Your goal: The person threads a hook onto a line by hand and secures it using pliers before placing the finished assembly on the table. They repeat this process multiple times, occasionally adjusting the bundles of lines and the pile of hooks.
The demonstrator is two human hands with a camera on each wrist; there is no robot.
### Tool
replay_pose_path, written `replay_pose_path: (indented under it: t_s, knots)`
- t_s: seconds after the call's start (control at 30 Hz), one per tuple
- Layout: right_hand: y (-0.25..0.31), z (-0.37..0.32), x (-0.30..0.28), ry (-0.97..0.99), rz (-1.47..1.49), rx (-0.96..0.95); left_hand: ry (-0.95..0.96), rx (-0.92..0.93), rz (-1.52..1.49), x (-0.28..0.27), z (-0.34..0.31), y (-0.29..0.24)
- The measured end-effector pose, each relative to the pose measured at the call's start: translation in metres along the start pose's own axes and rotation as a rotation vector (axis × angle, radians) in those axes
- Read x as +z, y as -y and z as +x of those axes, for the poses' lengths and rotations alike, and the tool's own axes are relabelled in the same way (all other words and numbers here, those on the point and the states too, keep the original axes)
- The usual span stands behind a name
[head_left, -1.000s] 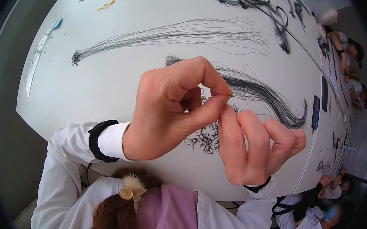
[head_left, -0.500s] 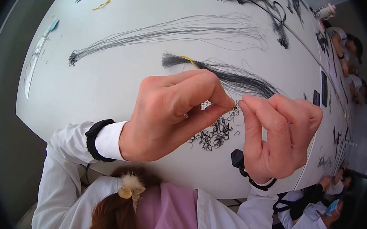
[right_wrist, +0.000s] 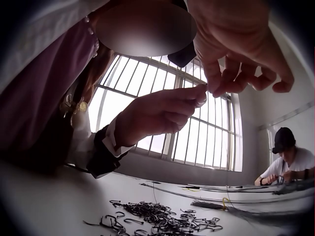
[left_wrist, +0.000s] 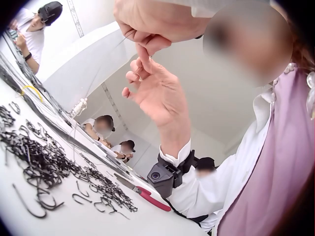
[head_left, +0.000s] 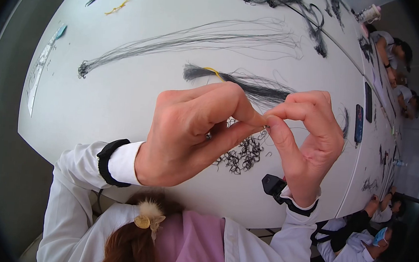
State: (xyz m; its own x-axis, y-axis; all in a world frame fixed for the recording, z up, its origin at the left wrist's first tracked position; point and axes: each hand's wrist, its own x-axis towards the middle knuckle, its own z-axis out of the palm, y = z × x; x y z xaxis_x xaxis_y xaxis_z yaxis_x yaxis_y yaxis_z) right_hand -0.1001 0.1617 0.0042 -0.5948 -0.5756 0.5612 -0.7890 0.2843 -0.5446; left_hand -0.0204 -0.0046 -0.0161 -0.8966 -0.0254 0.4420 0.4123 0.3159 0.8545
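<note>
Your left hand (head_left: 182, 134) pinches a thin line (left_wrist: 116, 49) between thumb and forefinger. Your right hand (head_left: 312, 134) brings its fingers against these, thumb and forefinger pinching it there too. From the meeting fingertips, black hooks (head_left: 244, 156) lie on the bench (head_left: 123, 94) at seven o'clock, a yellow-tied dark bundle (head_left: 257, 90) at eleven.
</note>
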Motion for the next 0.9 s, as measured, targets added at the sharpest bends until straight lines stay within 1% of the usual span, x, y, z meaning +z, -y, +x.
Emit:
replay_pose_path:
  t_s: [0.07,0.1,0.17,0.3,0.37,0.5,0.57,0.6,0.67,0.7,0.77,0.8,0.87,0.9]
  knots:
    - [-0.004,-0.002,0.000,0.068,0.172,0.073,-0.010,-0.005,-0.020,0.000,0.000,-0.001]
    - [-0.004,-0.002,0.001,0.068,0.171,0.070,-0.012,-0.003,-0.019,0.000,0.000,0.000]
    - [-0.003,-0.003,0.004,0.082,0.291,0.151,-0.024,0.001,-0.041,0.000,-0.001,0.000]
    - [0.001,-0.003,0.005,0.073,0.296,0.174,-0.058,-0.013,-0.062,0.000,-0.001,0.000]
    - [0.003,-0.003,0.005,0.092,0.247,0.146,-0.099,-0.013,-0.028,0.000,0.000,-0.001]
    - [0.009,-0.005,0.007,0.094,0.192,0.111,-0.123,-0.002,-0.001,0.001,0.000,-0.002]
    - [0.015,-0.005,0.006,0.073,0.040,0.049,-0.131,0.011,0.052,0.001,0.000,-0.001]
    - [0.017,-0.007,0.007,0.073,0.040,0.049,-0.131,0.011,0.052,0.001,0.000,-0.001]
    - [0.020,-0.010,0.009,-0.036,-0.157,-0.102,-0.152,0.065,0.109,0.003,0.000,0.001]
    - [0.020,-0.011,0.008,-0.036,-0.157,-0.102,-0.152,0.065,0.109,0.003,0.001,0.000]
    - [0.022,-0.013,0.008,-0.131,-0.405,-0.268,-0.144,0.106,0.161,0.003,0.001,-0.001]
    - [0.025,-0.013,0.005,-0.131,-0.405,-0.267,-0.143,0.105,0.161,0.003,0.000,-0.001]
    - [0.032,-0.011,0.000,-0.121,-0.541,-0.317,-0.116,0.125,0.189,0.003,0.000,-0.002]
    - [0.031,-0.010,0.000,-0.121,-0.541,-0.315,-0.114,0.124,0.188,0.003,0.000,-0.001]
